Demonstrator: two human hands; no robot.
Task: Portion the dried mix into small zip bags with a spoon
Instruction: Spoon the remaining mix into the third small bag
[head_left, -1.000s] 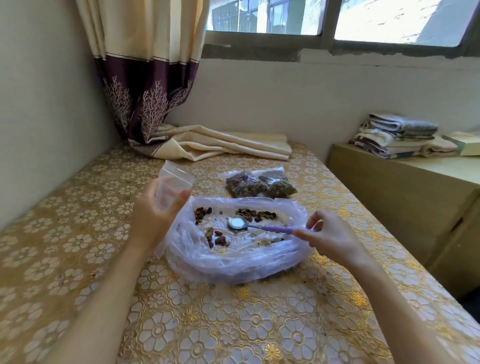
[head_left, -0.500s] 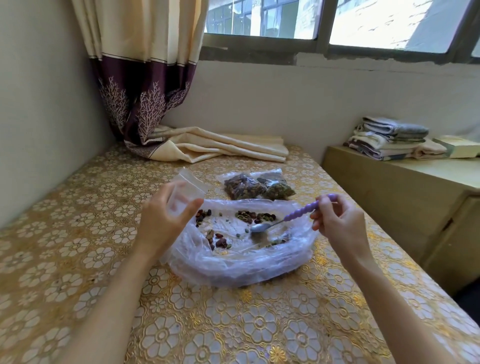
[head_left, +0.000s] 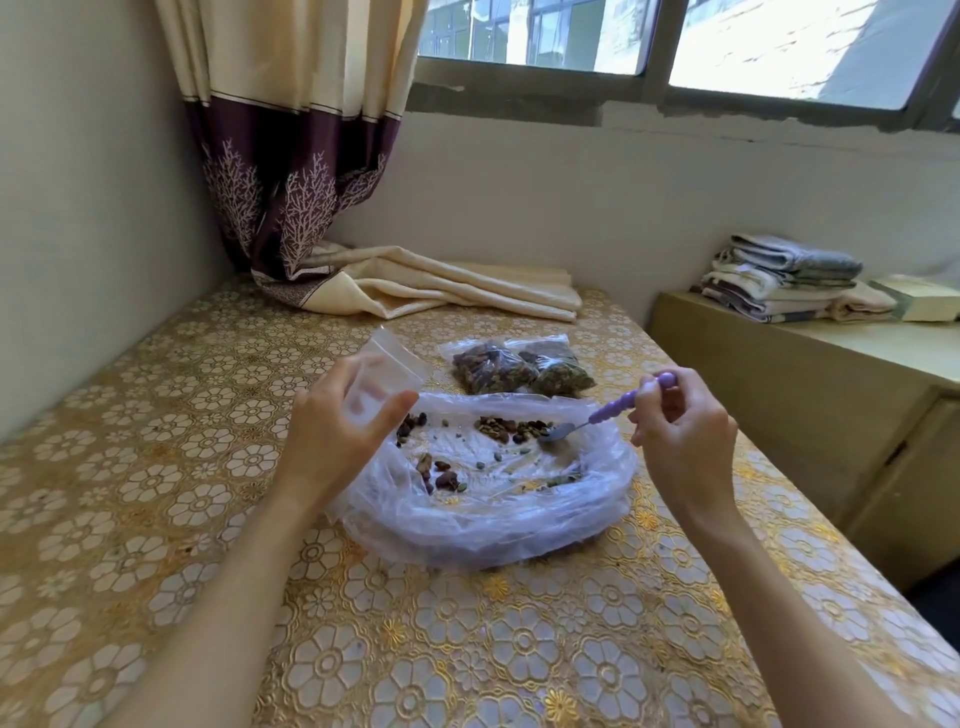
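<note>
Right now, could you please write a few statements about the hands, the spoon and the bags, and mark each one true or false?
1. The left hand holds an empty small zip bag. True.
2. The right hand holds a red-handled spoon. False: the spoon has a purple handle.
3. The spoon's bowl is down in the large plastic bag, by some dried mix. True.
4. Two filled bags lie beyond the large bag. True.
5. The folded towels lie on the tablecloth. False: the folded towels sit on the side cabinet.

hands: two, left (head_left: 332, 436) and right (head_left: 685, 436)
spoon (head_left: 597, 418): one
empty zip bag (head_left: 384, 374): one
filled zip bags (head_left: 522, 366): two
large open bag (head_left: 488, 499): one
</note>
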